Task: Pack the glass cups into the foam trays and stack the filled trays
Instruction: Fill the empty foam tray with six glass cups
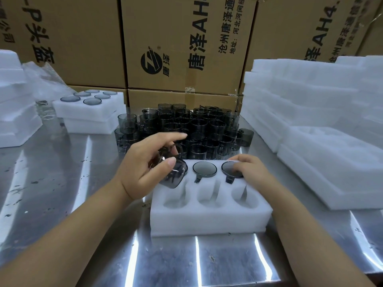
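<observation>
A white foam tray (pixel 209 220) lies on the steel table in front of me. Its far row holds two smoky glass cups, bottoms up, one in the middle (pixel 204 169) and one at the right (pixel 229 169). The near row's three pockets are bare. My left hand (pixel 145 168) grips a tilted smoky glass cup (pixel 173 176) over the tray's far left pocket. My right hand (pixel 249 169) rests with its fingers on the right cup and the tray's far right corner. Behind the tray stands a dense cluster of loose smoky cups (pixel 186 129).
Two filled foam trays (pixel 91 112) sit stacked at the back left, beside more foam (pixel 14 112) and a plastic bag. A tall pile of foam trays (pixel 323 129) fills the right side. Cardboard boxes (pixel 182 44) wall off the back. The table edge runs along the bottom.
</observation>
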